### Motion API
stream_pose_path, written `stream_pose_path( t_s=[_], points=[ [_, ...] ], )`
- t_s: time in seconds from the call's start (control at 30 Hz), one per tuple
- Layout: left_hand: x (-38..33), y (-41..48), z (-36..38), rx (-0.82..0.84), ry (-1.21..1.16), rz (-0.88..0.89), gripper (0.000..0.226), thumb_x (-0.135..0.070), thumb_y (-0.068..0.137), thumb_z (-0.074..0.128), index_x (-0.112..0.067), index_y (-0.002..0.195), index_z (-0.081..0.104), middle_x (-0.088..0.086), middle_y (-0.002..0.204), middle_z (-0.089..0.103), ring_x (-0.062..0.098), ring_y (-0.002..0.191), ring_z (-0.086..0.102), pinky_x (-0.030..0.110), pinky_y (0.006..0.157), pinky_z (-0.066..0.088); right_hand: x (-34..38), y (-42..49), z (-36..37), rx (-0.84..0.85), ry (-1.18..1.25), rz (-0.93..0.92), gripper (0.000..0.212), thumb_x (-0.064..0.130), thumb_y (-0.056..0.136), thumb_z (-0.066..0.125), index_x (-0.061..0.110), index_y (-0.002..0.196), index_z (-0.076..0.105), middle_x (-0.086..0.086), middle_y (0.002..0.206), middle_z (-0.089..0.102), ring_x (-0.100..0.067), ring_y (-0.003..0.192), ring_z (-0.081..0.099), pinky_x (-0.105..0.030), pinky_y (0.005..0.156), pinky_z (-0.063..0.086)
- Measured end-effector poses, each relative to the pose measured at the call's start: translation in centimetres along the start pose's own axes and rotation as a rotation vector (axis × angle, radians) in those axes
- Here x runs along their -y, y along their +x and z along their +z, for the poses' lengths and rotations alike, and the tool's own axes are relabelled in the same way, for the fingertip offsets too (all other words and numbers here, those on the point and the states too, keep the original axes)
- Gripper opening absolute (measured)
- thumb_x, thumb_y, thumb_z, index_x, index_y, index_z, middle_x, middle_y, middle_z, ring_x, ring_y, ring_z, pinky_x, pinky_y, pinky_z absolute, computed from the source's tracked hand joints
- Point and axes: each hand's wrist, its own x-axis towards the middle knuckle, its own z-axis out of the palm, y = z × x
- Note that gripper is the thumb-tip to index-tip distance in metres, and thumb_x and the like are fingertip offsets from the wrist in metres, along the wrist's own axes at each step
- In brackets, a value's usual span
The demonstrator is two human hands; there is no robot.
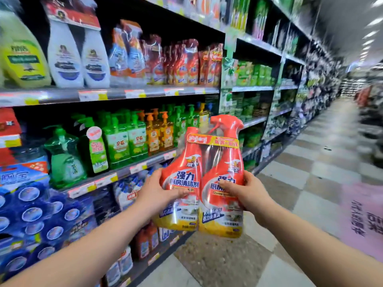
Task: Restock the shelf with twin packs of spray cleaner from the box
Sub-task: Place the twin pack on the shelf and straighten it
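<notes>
Fingers (pixel 160 177) of the left hand (pixel 157 191) curled round the left edge of the twin pack (pixel 228 160) of spray cleaner, thumb laid across the front label. The rest of them were hidden behind the bottle. The right hand (pixel 248 193) gripped the opposite edge the same way, its thumb pressed on the right bottle's label and its other fingers out of sight behind the wrap. Both forearms ran out of the lower edge of the view.

The pack was held upright in the air in the aisle, just in front of the shelf (pixel 124 172) and not resting on it. Its two red bottles sat side by side in clear film, with a yellow band round the necks.

The pack covered part of the lower shelving behind it. On the shelf beside it stood green pump bottles (pixel 124 139) and orange pump bottles (pixel 159 133). Red refill pouches (pixel 182 65) and white bottles (pixel 66 59) stood on the shelf above. Blue packs (pixel 31 204) filled the lower left, cut off by the frame. The price tags (pixel 93 95) were too blurred to read. The far end of the aisle and the checkered floor (pixel 310 183) were smeared by motion, so nothing there could be made out.
</notes>
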Motion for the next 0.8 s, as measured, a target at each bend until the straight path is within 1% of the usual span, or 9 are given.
stream_pose_path(
  t_s=[0.07,0.1,0.23,0.3,0.4,0.5,0.63,0.7,0.8],
  points=[
    [-1.2,3.4,1.8,0.015,-0.017,0.041,0.063,-0.036,0.062,0.086,-0.03,0.105,0.04,-0.008,0.109,0.06,0.016,0.102,0.059,0.035,0.097,0.046,0.6,3.1,-1.7,-0.029,-0.004,-0.01,0.046,0.025,0.072,0.081,0.018,0.111,0.057,-0.004,0.103,0.071,-0.025,0.09,0.071,-0.048,0.085,0.056],
    [-1.7,5.0,2.5,0.023,-0.027,0.051,0.062,-0.031,0.065,0.085,-0.03,0.107,0.039,-0.006,0.11,0.06,0.017,0.102,0.06,0.036,0.096,0.046,0.9,4.5,-2.3,-0.041,-0.004,-0.008,0.045,0.025,0.073,0.081,0.019,0.111,0.057,-0.004,0.103,0.071,-0.025,0.089,0.071,-0.048,0.084,0.057],
    [-3.6,12.4,4.9,0.088,-0.053,0.106,0.064,-0.032,0.065,0.084,-0.031,0.112,0.041,-0.007,0.105,0.063,0.018,0.099,0.063,0.044,0.095,0.049,2.1,11.0,-4.7,-0.076,-0.004,-0.029,0.045,0.025,0.073,0.08,0.021,0.11,0.055,-0.003,0.101,0.071,-0.025,0.088,0.071,-0.048,0.084,0.057],
    [-4.4,15.4,5.8,0.105,-0.065,0.116,0.064,-0.031,0.065,0.084,-0.032,0.113,0.041,-0.01,0.102,0.061,0.015,0.095,0.064,0.044,0.093,0.051,2.3,13.8,-5.4,-0.111,-0.003,-0.045,0.047,0.025,0.071,0.081,0.02,0.111,0.056,-0.003,0.1,0.071,-0.026,0.087,0.071,-0.048,0.083,0.057],
    [-5.1,19.2,7.2,0.104,-0.062,0.138,0.065,-0.031,0.065,0.084,-0.032,0.112,0.039,-0.013,0.099,0.058,0.013,0.094,0.062,0.04,0.091,0.051,2.6,17.8,-6.4,-0.136,0.009,-0.05,0.044,0.023,0.073,0.08,0.02,0.109,0.055,-0.003,0.099,0.07,-0.024,0.085,0.071,-0.042,0.077,0.058],
    [-5.7,22.7,8.1,0.073,-0.046,0.13,0.066,-0.033,0.064,0.084,-0.033,0.111,0.038,-0.009,0.105,0.058,0.016,0.098,0.061,0.041,0.094,0.05,3.1,21.6,-7.1,-0.115,0.013,-0.063,0.039,0.021,0.073,0.08,0.019,0.105,0.057,-0.003,0.095,0.071,-0.023,0.08,0.071,-0.037,0.071,0.058],
    [-6.3,27.1,8.6,0.009,-0.043,0.141,0.057,-0.031,0.066,0.084,-0.034,0.103,0.041,-0.016,0.095,0.059,0.01,0.09,0.063,0.037,0.089,0.052,4.2,27.7,-7.2,-0.06,0.011,-0.129,0.037,0.022,0.075,0.079,0.019,0.105,0.058,0.0,0.093,0.071,-0.017,0.076,0.071,-0.025,0.057,0.054],
    [-6.6,29.4,8.7,-0.06,-0.045,0.146,0.051,-0.029,0.066,0.084,-0.036,0.095,0.043,-0.018,0.091,0.058,0.006,0.085,0.061,0.034,0.085,0.051,4.9,31.1,-7.1,-0.015,-0.011,-0.172,0.036,0.024,0.075,0.079,0.019,0.106,0.06,0.0,0.094,0.071,-0.015,0.078,0.07,-0.024,0.058,0.053],
    [-7.3,32.7,8.6,-0.182,-0.023,0.15,0.052,-0.03,0.064,0.085,-0.037,0.094,0.044,-0.013,0.095,0.062,0.011,0.089,0.064,0.037,0.087,0.052,6.1,36.2,-6.8,0.049,-0.024,-0.23,0.04,0.024,0.075,0.079,0.016,0.109,0.06,-0.003,0.097,0.072,-0.019,0.082,0.07,-0.028,0.066,0.054]
  ],
)
